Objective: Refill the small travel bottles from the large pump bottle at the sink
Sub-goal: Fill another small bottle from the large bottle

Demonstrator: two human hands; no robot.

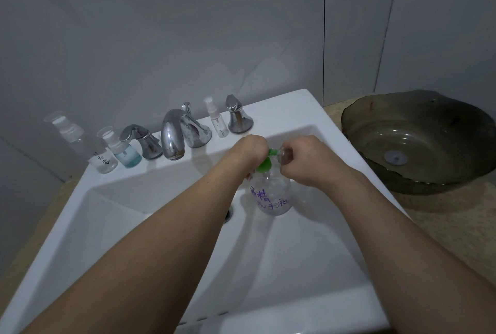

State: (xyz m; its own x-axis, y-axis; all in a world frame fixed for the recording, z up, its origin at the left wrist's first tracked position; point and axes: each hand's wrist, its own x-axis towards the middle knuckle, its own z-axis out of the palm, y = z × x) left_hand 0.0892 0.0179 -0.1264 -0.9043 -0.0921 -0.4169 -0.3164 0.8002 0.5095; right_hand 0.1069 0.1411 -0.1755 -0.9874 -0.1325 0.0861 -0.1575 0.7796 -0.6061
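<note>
Grey tiled wall, dim light, and a white sink (268, 108) set in a speckled stone surface (442, 226). Far off to the left of the grip, on the sink's back ledge, stand two capped bottles: a tall clear one (76, 143) with dark handwriting, and beside it a squat one (126, 152) holding some blue liquid. How full the clear one is, I can't tell. Then the left tap handle (142, 143), the chrome spout (174, 135), and a slim spray bottle (218, 120) that looks close to empty, just beside the right tap handle (239, 116).

Now the action, over the basin. The left hand (251, 149) curls down on the green pump head (267, 160) of the large pump bottle (273, 194), clear, purple lettering, standing in the basin right under the grip. The right hand (306, 161) pinches a small clear bottle (285, 155) tight against the nozzle, so both hands are closed on something.

My read: one fill is in hand, nothing is visibly finished, and the slim sprayer looks still to do. Well right of the grip sits a dark basin bowl (418, 143).
</note>
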